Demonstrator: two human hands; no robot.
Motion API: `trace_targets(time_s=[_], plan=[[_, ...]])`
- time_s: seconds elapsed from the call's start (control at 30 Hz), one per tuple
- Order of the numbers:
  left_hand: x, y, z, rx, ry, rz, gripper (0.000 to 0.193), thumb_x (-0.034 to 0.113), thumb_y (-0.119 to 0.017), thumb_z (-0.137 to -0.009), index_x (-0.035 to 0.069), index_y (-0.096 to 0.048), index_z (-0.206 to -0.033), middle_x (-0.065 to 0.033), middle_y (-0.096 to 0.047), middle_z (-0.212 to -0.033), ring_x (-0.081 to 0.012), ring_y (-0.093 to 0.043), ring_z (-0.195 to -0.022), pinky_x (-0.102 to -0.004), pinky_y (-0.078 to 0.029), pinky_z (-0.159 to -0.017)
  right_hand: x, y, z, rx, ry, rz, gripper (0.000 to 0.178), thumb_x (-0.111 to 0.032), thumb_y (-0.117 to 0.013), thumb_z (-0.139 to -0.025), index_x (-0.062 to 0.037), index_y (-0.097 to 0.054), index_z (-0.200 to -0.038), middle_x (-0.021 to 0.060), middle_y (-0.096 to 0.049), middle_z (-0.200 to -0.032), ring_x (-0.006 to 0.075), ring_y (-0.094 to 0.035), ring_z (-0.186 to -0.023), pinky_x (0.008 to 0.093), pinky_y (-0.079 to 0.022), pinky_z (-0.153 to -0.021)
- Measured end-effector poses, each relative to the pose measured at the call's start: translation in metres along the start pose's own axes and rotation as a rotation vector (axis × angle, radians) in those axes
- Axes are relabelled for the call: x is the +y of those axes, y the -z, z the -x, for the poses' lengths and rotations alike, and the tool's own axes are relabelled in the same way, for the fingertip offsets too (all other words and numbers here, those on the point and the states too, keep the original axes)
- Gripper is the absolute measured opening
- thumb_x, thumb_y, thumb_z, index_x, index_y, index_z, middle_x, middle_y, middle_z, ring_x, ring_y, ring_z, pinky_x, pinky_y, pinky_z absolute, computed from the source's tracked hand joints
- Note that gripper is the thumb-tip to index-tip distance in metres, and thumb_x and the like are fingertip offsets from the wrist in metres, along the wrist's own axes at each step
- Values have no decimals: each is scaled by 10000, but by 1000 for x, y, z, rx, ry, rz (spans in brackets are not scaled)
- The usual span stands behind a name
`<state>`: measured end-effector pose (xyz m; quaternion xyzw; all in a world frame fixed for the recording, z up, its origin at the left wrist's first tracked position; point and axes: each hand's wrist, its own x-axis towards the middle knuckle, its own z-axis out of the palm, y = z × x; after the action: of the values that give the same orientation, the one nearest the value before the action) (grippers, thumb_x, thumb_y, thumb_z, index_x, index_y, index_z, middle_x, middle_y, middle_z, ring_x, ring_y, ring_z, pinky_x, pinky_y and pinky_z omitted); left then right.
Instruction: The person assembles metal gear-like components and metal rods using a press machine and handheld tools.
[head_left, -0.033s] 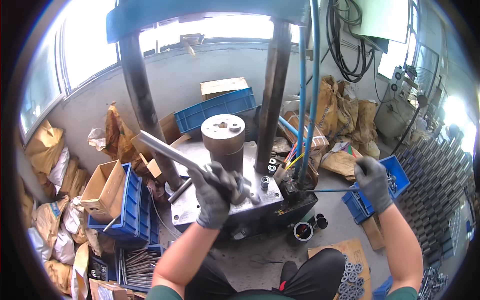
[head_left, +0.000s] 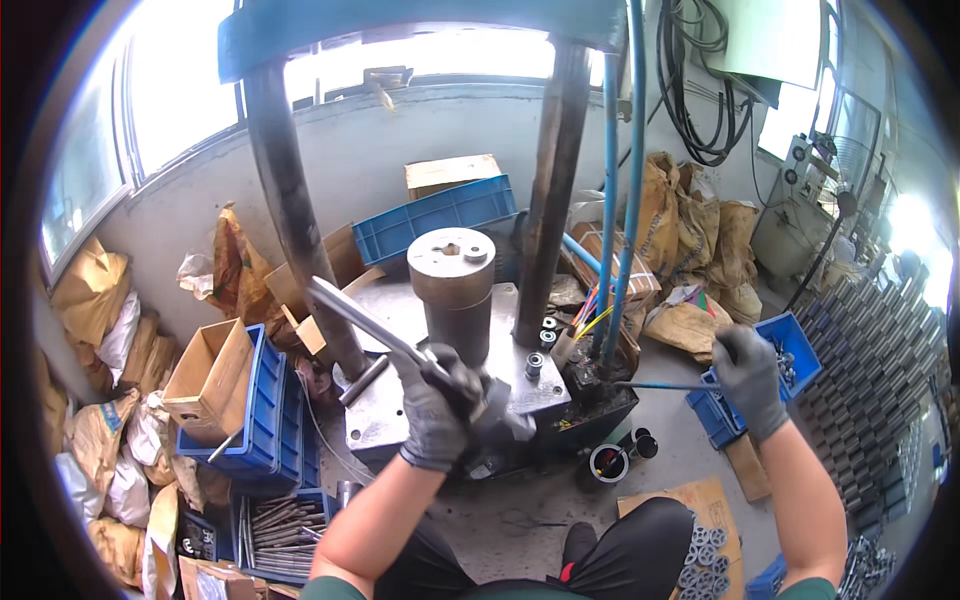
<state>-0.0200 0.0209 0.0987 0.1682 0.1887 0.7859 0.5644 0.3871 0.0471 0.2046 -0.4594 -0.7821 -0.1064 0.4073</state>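
Centrally, one steel rod (head_left: 366, 322) slanted up-left, clamped in the gloved left hand (head_left: 436, 415); a blurred metal piece (head_left: 508, 412) showed past the fist. Frame right: gloved right hand (head_left: 750, 375), apart from the left, fingers curled, at the blue lever (head_left: 665, 386); grip could not be told. Probable hazard: a slipping one-handed hold might have swung the rod against the upright steel cylinder (head_left: 455, 315), mid-frame.

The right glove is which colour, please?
The right glove is grey, clearest in the head view.
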Motion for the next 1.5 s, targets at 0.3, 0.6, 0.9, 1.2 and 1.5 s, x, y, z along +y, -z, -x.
trace_targets(time_s=[0.3,0.6,0.9,1.2,1.5], plan=[[-50,104,-25,262,596,36,420,498,-510,-1012,85,-568,-963,-97,-609,-788,-285,-627,-754,-468,-569,-775,-68,1,90,119,128,196,186,-61,-730,-839,-92,-688,-1017,139,-706,-895,349,-682,-773,448,-542,-689],[-66,155,-24,199,696,-56,534,630,-550,-998,112,-583,-873,-59,-621,-748,-319,-643,-745,-527,-572,-759,-134,-75,173,102,-109,-361,296,-77,-727,-950,-43,-677,-1240,125,-729,-1126,300,-706,-1000,435,-551,-910],[-97,79,103,172,703,-445,540,621,-673,-979,89,-618,-908,5,-443,-593,-171,-478,-553,-325,-455,-583,-177,-143,226,-725,-1404,-1540,603,-662,-509,-1045,-144,-602,-1341,56,-704,-1016,104,-653,-705,266,-524,-582],[-129,115,98,-592,359,-722,616,558,-540,-1083,15,-560,-1371,-66,-620,-1020,-176,-620,-937,-380,-544,-910,-160,-118,248,-304,-1474,-1634,285,-398,-545,-1056,-197,-742,-1014,-32,-681,-784,117,-591,-661,321,-453,-516],[-173,136,103,-735,773,-891,351,357,-618,-1084,66,-624,-1280,-35,-665,-1130,-162,-633,-1039,-329,-521,-920,-118,-5,260,338,-848,-1832,260,-372,-675,-1058,-115,-662,-1097,-38,-640,-925,57,-574,-875,270,-517,-773]])
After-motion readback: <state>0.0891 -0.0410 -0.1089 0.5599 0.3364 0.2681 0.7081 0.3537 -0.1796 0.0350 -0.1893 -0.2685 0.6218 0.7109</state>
